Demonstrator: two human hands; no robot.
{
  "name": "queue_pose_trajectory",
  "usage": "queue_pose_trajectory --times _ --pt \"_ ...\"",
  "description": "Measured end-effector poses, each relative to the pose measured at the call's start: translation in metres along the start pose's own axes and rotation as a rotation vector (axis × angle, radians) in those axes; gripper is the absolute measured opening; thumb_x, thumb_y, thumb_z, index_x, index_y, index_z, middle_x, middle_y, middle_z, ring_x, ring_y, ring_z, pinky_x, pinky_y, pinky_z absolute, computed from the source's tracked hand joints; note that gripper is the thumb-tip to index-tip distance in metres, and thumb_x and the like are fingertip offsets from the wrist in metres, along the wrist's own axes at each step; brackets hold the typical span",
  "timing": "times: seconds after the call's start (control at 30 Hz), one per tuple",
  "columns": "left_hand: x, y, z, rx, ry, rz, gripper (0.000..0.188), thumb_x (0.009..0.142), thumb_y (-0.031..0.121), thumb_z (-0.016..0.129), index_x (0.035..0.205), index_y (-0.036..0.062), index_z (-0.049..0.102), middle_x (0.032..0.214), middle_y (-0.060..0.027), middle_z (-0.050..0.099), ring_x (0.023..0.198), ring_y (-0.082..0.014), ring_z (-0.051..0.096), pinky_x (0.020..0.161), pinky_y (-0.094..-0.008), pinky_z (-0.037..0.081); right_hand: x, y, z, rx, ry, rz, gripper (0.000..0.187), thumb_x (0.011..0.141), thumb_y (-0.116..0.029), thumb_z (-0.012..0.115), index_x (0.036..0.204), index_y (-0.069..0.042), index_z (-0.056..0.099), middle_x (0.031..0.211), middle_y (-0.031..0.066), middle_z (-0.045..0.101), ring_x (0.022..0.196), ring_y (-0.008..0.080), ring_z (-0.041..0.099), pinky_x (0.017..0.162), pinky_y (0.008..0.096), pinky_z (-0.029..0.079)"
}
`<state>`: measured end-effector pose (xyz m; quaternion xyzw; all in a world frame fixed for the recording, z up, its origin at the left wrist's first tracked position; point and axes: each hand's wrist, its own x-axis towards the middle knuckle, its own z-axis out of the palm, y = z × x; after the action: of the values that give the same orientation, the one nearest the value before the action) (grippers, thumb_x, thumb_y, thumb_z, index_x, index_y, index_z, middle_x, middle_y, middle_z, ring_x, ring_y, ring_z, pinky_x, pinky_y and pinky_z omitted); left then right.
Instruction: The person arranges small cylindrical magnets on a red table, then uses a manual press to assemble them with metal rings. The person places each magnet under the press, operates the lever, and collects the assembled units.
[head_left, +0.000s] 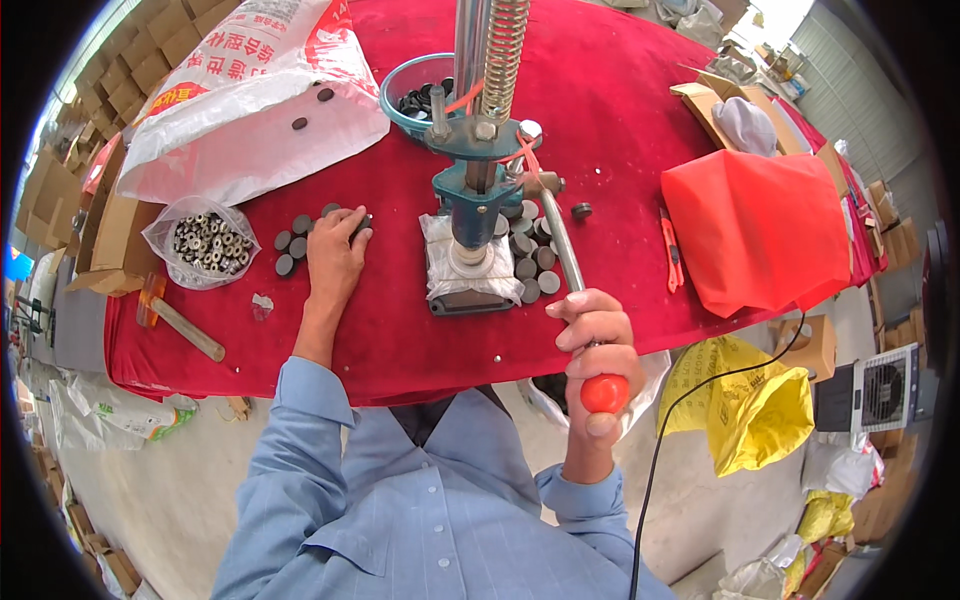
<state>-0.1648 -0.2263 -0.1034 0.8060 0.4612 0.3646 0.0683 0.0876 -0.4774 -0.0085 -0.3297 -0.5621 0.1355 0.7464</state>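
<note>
A hand-lever press (475, 190) with a coil spring stands in the middle of the red-covered table. My right hand (598, 345) is wrapped round its slanting metal lever (562, 240), just above the red ball knob (605, 393). Left of the press, my left hand (336, 255) is closed at the fingertips on a dark round disc (363, 222), partly hidden by the fingers. Several more grey-black discs (284, 266) lie beside that hand. Under the press head is a base wrapped in white (440, 262). Grey discs (530, 250) are piled to its right.
A clear bag of metal rings (212, 245) and a hammer (185, 318) lie at left. Behind are a white sack (255, 130) and a blue basin (395, 85) of dark pieces. A red cutter knife (671, 250) and red cloth bag (755, 235) are at right.
</note>
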Motion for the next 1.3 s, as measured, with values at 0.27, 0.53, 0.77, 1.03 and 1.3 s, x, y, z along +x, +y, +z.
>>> queue_pose_trajectory --times 0.27,0.53,0.77,1.03,1.3 --pt "-0.022 0.076 -0.016 -0.405 0.022 -0.068 0.053 0.078 0.011 0.093 0.127 0.0013 0.074 0.101 -0.0141 0.080 0.083 -0.0224 0.076 0.075 -0.0348 0.060 0.019 -0.009 -0.002 -0.005 -0.024 0.008 0.064 0.097 -0.067 0.064 0.094 -0.003 0.066 0.096 0.0160 0.066 0.109 0.0379 0.064 0.093 0.0521 0.057" --pt "-0.024 0.128 0.009 -0.370 -0.076 0.042 0.064 0.077 0.016 0.094 0.133 0.0017 0.066 0.101 -0.0137 0.076 0.088 -0.0294 0.074 0.078 -0.0410 0.060 0.136 -0.033 0.010 0.001 -0.058 0.202 0.049 0.102 -0.046 0.059 0.091 0.002 0.067 0.090 0.0137 0.069 0.089 0.0236 0.067 0.087 0.0380 0.054" --pt "-0.020 0.134 0.019 -0.318 -0.051 0.044 0.066 0.079 0.021 0.094 0.135 0.0022 0.065 0.110 -0.0148 0.075 0.104 -0.0333 0.071 0.090 -0.0446 0.058 0.122 -0.021 0.008 0.072 -0.064 0.079 0.051 0.103 -0.048 0.061 0.092 0.001 0.067 0.087 0.0128 0.067 0.085 0.0238 0.066 0.082 0.0400 0.055" --pt "0.003 0.030 -0.027 0.213 0.101 0.065 0.038 0.092 0.018 0.080 0.129 0.0083 0.073 0.131 -0.0122 0.070 0.120 -0.0350 0.062 0.103 -0.0475 0.050 0.003 0.000 0.003 0.006 0.062 -0.044 0.060 0.098 -0.063 0.064 0.090 -0.003 0.065 0.091 0.0137 0.065 0.105 0.0387 0.065 0.085 0.0481 0.057" --pt "0.004 -0.035 -0.019 0.317 -0.064 -0.043 0.041 0.092 0.020 0.078 0.132 0.0116 0.074 0.128 -0.0071 0.073 0.119 -0.0303 0.062 0.095 -0.0513 0.049 0.033 -0.013 -0.004 -0.020 -0.065 0.006 0.057 0.096 -0.062 0.065 0.092 -0.005 0.066 0.093 0.0147 0.067 0.109 0.0379 0.064 0.089 0.0496 0.058"
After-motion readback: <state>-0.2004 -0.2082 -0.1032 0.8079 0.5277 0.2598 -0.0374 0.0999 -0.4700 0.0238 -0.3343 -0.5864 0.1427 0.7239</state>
